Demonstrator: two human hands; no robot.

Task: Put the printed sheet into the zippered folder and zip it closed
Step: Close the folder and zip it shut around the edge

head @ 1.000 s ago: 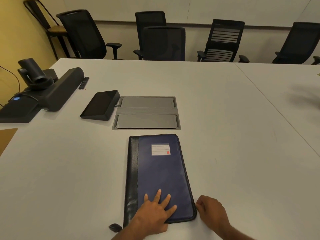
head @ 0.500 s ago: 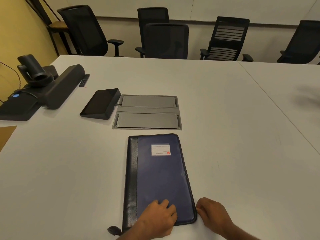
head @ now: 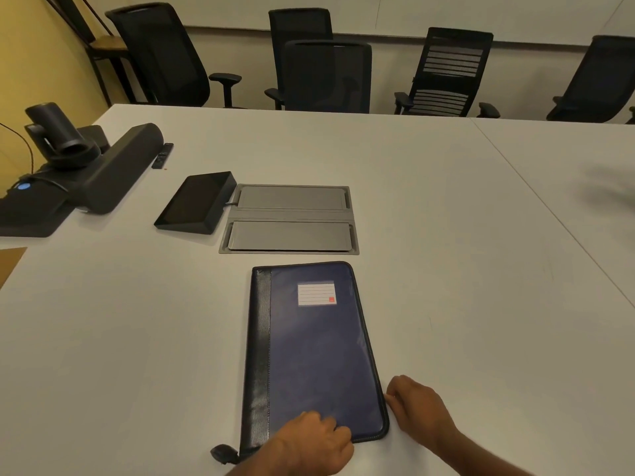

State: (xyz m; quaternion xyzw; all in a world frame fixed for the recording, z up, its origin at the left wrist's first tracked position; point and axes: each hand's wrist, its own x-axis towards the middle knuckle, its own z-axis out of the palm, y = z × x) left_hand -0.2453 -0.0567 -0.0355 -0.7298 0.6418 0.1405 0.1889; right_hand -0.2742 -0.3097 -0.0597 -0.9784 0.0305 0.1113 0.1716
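Left hand (head: pixel 311 441) curled, knuckles down on near edge of the dark blue flat zippered folder with black spine strip (head: pixel 309 352), bottom centre of frame; pins it, grips nothing visible. Right hand (head: pixel 417 405) loosely curled against folder's lower right edge, fingertips at the zip track; cannot tell whether a pull is pinched.

Folder closed flat on the white surface (head: pixel 446 269), lower centre, white label (head: pixel 316 294) up. No printed sheet visible anywhere on the surface: probably already inside, unconfirmed. Zip state along right edge unreadable. Small black tab (head: pixel 223 453) sticking out at near left corner, possibly a zip pull or strap. Judgement: insertion likely done, zipping in hand or about to start; closure still to verify.

Count:
- 2 hands
- 1 folder
- 0 sheets in view
- 1 black wedge-shaped touch panel (head: pixel 197 202), centre left
- 1 grey metal cable hatch (head: pixel 290 218), two flaps, just beyond folder
- 1 black bar-shaped conference unit with camera (head: pixel 89 166), upper left
- 1 small black remote (head: pixel 162 155) beside it
- 5 black office chairs (head: pixel 326 73) across top, plus 1 stool upper left
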